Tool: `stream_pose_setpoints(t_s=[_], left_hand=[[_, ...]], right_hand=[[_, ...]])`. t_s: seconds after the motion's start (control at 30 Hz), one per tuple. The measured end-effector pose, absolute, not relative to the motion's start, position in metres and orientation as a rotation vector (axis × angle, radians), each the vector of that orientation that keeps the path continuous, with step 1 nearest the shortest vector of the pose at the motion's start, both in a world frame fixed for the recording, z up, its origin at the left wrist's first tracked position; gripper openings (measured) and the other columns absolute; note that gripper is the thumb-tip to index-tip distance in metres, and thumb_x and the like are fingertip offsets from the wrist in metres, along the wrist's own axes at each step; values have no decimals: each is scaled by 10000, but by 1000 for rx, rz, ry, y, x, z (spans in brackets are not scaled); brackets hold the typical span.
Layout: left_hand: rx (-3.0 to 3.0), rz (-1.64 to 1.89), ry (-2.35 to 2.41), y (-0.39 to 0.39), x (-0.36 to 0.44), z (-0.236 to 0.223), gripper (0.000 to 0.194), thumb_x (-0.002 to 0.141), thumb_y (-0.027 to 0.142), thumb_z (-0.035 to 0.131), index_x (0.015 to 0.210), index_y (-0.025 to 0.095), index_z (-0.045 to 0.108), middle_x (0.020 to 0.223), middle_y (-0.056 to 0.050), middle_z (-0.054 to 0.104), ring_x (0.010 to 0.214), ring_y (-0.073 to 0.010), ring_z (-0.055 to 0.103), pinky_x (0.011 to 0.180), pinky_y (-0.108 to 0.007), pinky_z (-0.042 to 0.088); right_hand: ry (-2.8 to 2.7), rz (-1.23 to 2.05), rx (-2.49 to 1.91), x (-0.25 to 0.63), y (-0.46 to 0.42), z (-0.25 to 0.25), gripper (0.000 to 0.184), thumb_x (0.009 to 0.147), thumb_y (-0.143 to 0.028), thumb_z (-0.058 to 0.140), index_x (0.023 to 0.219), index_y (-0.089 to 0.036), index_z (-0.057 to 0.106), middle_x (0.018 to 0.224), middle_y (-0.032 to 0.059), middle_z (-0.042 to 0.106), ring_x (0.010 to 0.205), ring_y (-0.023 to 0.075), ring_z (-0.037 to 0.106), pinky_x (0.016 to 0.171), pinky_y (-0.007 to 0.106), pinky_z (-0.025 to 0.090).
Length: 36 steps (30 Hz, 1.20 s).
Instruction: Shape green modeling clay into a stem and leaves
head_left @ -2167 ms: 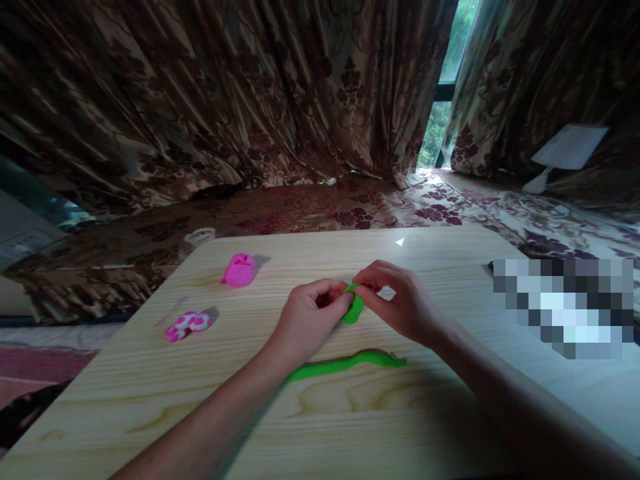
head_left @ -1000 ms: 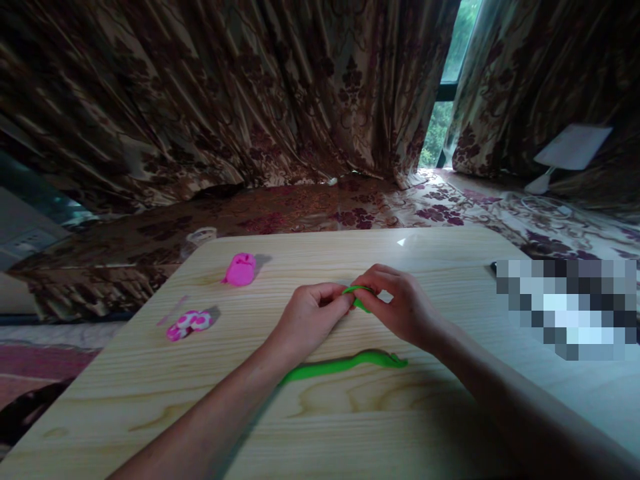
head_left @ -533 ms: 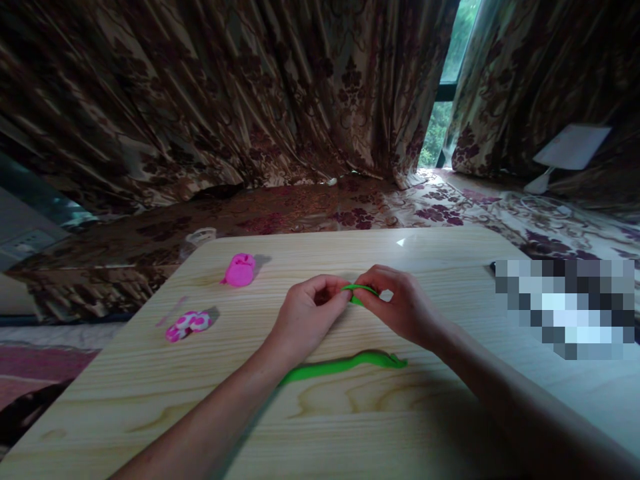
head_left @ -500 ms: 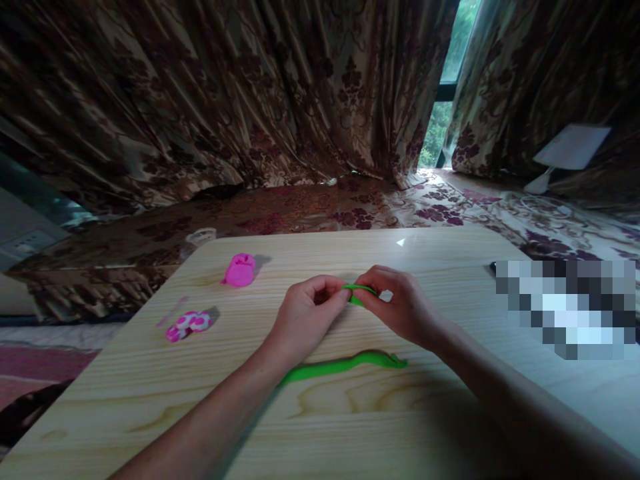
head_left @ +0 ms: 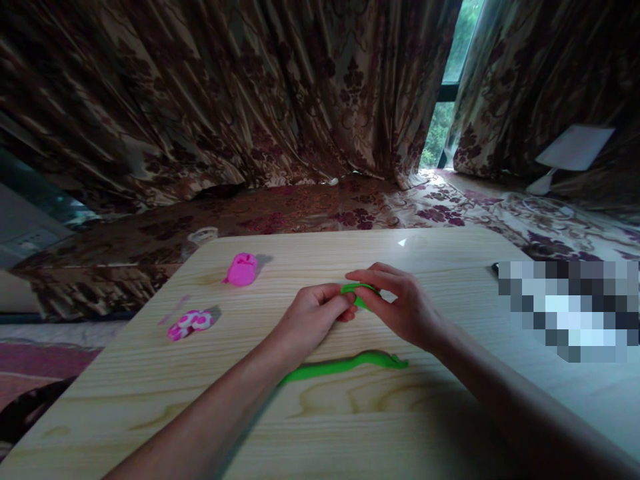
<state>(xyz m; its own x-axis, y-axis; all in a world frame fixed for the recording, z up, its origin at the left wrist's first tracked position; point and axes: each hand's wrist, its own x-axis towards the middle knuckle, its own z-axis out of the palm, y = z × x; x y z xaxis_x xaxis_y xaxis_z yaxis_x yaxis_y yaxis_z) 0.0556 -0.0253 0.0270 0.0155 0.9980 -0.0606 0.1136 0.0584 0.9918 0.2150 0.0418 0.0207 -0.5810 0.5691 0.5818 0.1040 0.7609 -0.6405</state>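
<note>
Above the middle of the table, my left hand [head_left: 313, 319] pinches a small strip of green modelling clay [head_left: 364, 299] between thumb and fingers. My right hand [head_left: 406, 307] holds the strip's other side with thumb and a finger; its index finger is raised over the top. Part of the strip is hidden by the fingers. Nearer to me lies a long green clay roll [head_left: 345, 367], wavy, with a ragged right end; my left forearm covers its other end. To the left sit a pink clay piece [head_left: 241, 271] with a hollow top and a white piece with pink spots [head_left: 193, 322].
The wooden table [head_left: 240, 427] has a thin pink streak at its left. A pixelated dark-edged object [head_left: 565, 307] lies at the right. Behind are a clear container [head_left: 203, 235], a patterned ledge, a white lamp [head_left: 575, 148] and curtains [head_left: 300, 87].
My right index finger has lifted off the green strip and stretched to the left. My left fingers have shifted their pinch slightly. The pieces on the table have stayed put.
</note>
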Motion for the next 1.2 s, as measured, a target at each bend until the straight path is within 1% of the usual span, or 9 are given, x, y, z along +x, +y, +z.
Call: stream_pose_setpoints(t_s=[0.23,0.33,0.4,0.57,0.7,0.8,0.9,1.03,1.2], left_hand=[[1245,1115,1293,-25,53,29,270,824,315,479,667,145,619,682,-36,617,686,-147,554,690,-273,401],[1332,1093,1420,-25,53,30,265,812,333,493,672,149,623,656,-17,606,629,-133,529,627,-257,380],[1390,1061,1486,-26,54,30,219,783,328,536,688,152,625,639,6,584,594,-119,494,572,-240,349],[1367,1104,1448,-25,59,30,175,731,325,614,716,151,606,652,28,547,603,-105,464,556,-218,336],[1393,1101,1415,-25,58,31,199,779,345,564,758,155,622,702,12,574,643,-116,479,599,-230,347],[1400,1053,1441,-26,56,30,276,818,370,491,689,159,613,627,16,543,580,-112,443,560,-238,320],[1362,1048,1446,-26,54,30,286,810,384,486,656,166,587,574,26,498,538,-109,407,527,-238,297],[1315,1054,1378,-27,54,34,296,809,400,492,627,172,538,556,44,435,530,-102,378,511,-231,285],[1406,1051,1456,-27,55,35,293,823,386,493,629,169,526,555,56,395,536,-97,355,505,-228,272]], right_hand=[[-2139,705,-483,215,42,20,248,852,-142,515,1035,-211,667,880,54,637,799,145,596,715,286,492],[-2119,660,-487,215,43,19,281,824,-143,556,1082,-209,642,940,66,634,859,166,589,767,322,490],[-2109,642,-477,215,43,20,266,814,-143,568,1058,-211,650,949,66,630,872,170,585,771,327,489],[-2108,726,-515,214,42,22,168,809,-93,543,881,-180,667,819,32,632,722,124,589,626,249,477],[-2029,774,-563,213,42,20,128,806,-102,547,849,-170,646,756,15,617,666,109,580,564,223,465],[-2037,722,-537,214,43,19,183,815,-122,545,943,-196,652,815,24,615,696,117,582,594,240,484],[-2081,639,-450,216,44,20,298,833,-118,522,1084,-233,634,952,58,603,820,144,585,691,283,499],[-2163,611,-384,218,44,21,330,836,-94,501,1096,-242,641,954,67,602,855,159,573,738,308,491],[-2123,714,-396,218,42,24,386,841,-49,453,1143,-230,613,957,67,607,856,151,572,748,298,483]])
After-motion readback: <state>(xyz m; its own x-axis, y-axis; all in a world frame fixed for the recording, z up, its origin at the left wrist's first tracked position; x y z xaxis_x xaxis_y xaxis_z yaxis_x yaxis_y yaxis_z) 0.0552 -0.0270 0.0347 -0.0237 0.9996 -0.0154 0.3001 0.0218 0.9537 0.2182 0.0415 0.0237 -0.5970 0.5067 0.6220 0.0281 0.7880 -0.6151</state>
